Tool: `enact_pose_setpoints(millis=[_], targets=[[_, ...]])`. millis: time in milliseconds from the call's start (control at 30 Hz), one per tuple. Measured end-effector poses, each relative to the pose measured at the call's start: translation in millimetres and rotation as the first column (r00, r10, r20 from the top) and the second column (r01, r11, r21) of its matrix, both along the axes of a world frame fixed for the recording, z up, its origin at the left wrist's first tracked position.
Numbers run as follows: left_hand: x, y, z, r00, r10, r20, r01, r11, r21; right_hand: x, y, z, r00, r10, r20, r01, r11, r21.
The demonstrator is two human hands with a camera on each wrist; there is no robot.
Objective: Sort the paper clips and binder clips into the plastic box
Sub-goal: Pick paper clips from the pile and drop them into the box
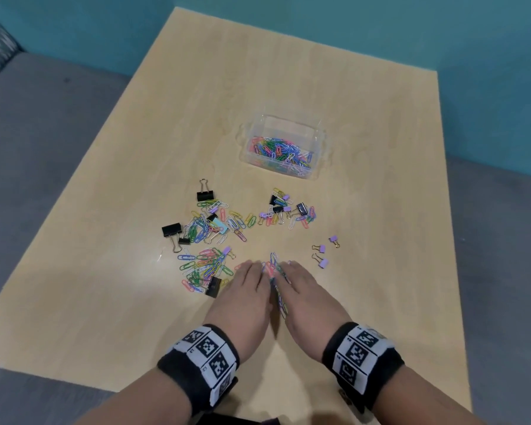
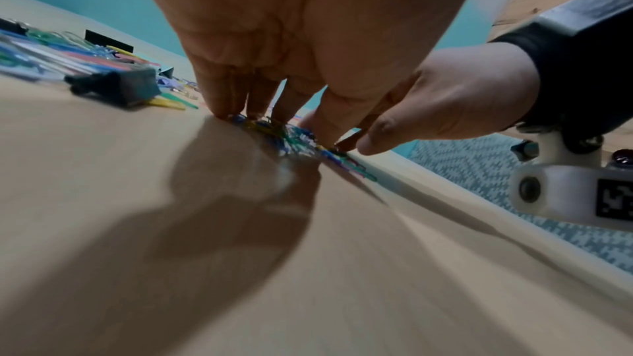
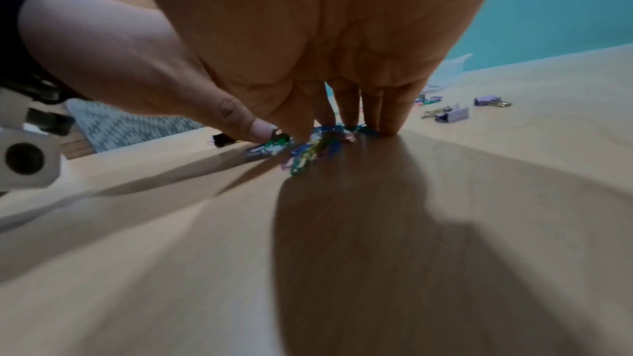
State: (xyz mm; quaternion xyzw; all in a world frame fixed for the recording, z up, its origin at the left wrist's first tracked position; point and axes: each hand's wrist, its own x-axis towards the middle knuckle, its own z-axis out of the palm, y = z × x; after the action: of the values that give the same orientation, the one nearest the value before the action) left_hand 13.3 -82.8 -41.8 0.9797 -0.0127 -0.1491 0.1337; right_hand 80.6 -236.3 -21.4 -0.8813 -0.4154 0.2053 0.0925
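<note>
A small heap of coloured paper clips (image 1: 275, 273) lies squeezed between my two hands on the wooden table. My left hand (image 1: 247, 283) and right hand (image 1: 299, 285) stand on edge with straight fingers, pressing the heap from both sides. The left wrist view shows the left hand's fingertips (image 2: 232, 110) on the table against the clips (image 2: 287, 137). In the right wrist view the right hand's fingertips (image 3: 387, 126) touch the clips (image 3: 308, 149). The clear plastic box (image 1: 318, 139) stands further back; its near compartment holds many paper clips (image 1: 281, 151).
Loose mixed piles lie left (image 1: 210, 223), near left (image 1: 203, 266) and centre right (image 1: 288, 211). Black binder clips (image 1: 203, 194) (image 1: 171, 230) (image 1: 213, 286) sit among them. Three small purple binder clips (image 1: 323, 262) lie right of my right hand. A grey sofa surrounds the table (image 1: 288, 72).
</note>
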Motion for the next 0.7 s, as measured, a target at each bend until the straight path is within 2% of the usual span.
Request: enact_pose_setpoints(millis=[67,133,233,300,500,700], targets=[[-2,3,3,0.997,-0.002,0.083,0.006,0.998,-0.057,-4,-1,3,1.000,-0.018,-0.010,0.019,0.998,0.058],[-3,7,5,0.992,0.033,0.124,-0.025,0.997,-0.071,-4,-8,9,0.995,-0.101,-0.018,0.102,0.992,0.079],[2,11,4,0.994,0.078,0.077,-0.072,0.994,-0.079,0,-9,10,0.982,-0.183,-0.044,0.178,0.979,-0.101],[11,10,3,0.994,0.081,0.070,-0.075,0.994,-0.085,3,0,5,0.976,-0.213,-0.039,0.206,0.967,-0.148],[37,8,4,0.981,0.190,0.052,-0.178,0.968,-0.179,16,27,-7,0.926,-0.361,-0.108,0.363,0.932,0.005],[50,12,1,0.965,0.261,0.023,-0.249,0.940,-0.235,30,34,-7,0.926,-0.359,-0.121,0.359,0.933,-0.021]])
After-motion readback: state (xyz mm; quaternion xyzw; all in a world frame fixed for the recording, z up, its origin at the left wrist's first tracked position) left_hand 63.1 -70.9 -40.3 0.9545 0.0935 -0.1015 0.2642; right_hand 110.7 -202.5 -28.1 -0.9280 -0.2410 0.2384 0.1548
